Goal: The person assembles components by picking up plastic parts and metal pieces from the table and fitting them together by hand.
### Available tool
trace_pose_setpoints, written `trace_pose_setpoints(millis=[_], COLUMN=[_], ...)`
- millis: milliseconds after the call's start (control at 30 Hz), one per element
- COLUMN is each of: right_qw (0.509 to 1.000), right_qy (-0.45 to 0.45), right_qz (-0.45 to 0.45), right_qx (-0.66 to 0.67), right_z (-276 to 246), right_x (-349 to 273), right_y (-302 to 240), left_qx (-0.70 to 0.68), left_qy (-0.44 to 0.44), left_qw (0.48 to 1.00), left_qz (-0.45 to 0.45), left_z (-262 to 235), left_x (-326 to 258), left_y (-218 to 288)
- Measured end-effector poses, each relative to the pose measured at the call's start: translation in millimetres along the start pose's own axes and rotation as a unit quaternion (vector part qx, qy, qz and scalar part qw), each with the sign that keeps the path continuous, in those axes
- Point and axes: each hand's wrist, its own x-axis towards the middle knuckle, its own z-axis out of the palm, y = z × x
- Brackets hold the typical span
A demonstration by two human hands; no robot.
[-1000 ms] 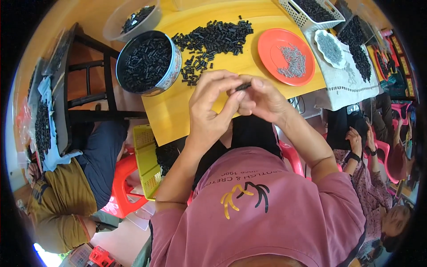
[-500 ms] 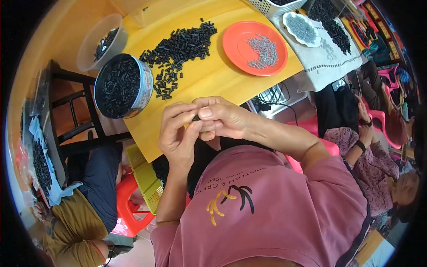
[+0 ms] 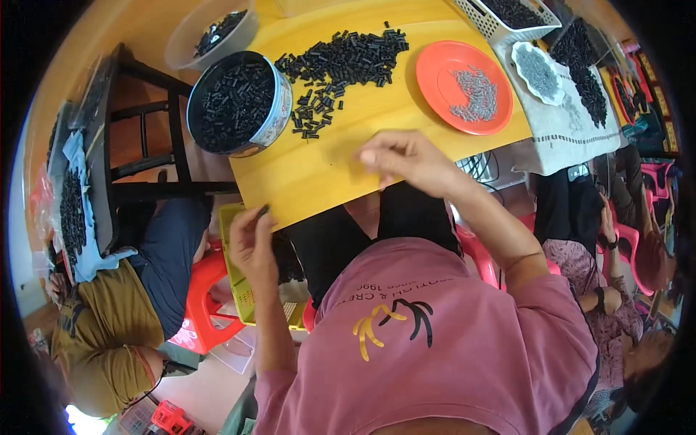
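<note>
Hands worked apart over a yellow table (image 3: 319, 174) strewn with small black parts. The left hand (image 3: 250, 243) hung below the table's near edge, forearm rising from the lower frame, its fingertips pinched on a small black piece (image 3: 262, 211) held just above a yellow-green slotted crate (image 3: 235, 290). The right hand (image 3: 402, 156) reached forward over the tabletop, wrist bent and fingers loosely curled together; whether it held anything could not be told, the fingertips being blurred. Ahead of it lay a loose heap of black pieces (image 3: 341, 61), with a round tin (image 3: 235, 101) full of the same parts standing at the table's left corner, touching the heap's edge. An orange plate (image 3: 467, 87) carrying grey metal bits sat to the right, well clear of both hands. Another person in a dark top and tan trousers (image 3: 109, 326) sat on a red plastic stool (image 3: 206, 304) at the left.
</note>
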Motion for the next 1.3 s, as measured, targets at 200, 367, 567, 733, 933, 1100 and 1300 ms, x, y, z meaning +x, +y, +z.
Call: trace_pose_setpoints(millis=[200,367,567,733,933,1100,1300], right_qw=[0.933,0.861,0.804,0.765,0.747,0.737,0.707], right_qy=[0.236,0.328,0.253,0.236,0.183,0.192,0.189], right_qz=[-0.116,-0.139,-0.056,-0.029,-0.005,-0.077,-0.08], right_qx=[-0.244,-0.363,-0.535,-0.598,-0.639,-0.643,-0.676], right_z=[-87,-134,-165,-165,-168,-169,-163], right_x=[-7,-34,-40,-43,-54,-47,-33], right_y=[-8,-21,-12,-20,-25,-19,-20], left_qx=[0.163,0.345,0.269,0.389,0.505,0.477,0.486], left_qy=[0.072,0.104,-0.013,-0.141,-0.32,-0.416,-0.363], left_qw=[0.978,0.933,0.936,0.884,0.799,0.771,0.79], left_qz=[-0.106,0.013,0.228,0.22,0.064,0.076,0.092], left_z=[-110,-93,-39,-2,15,24,29], left_x=[-45,-26,66,147,211,228,229], left_y=[-99,-66,17,55,50,33,28])
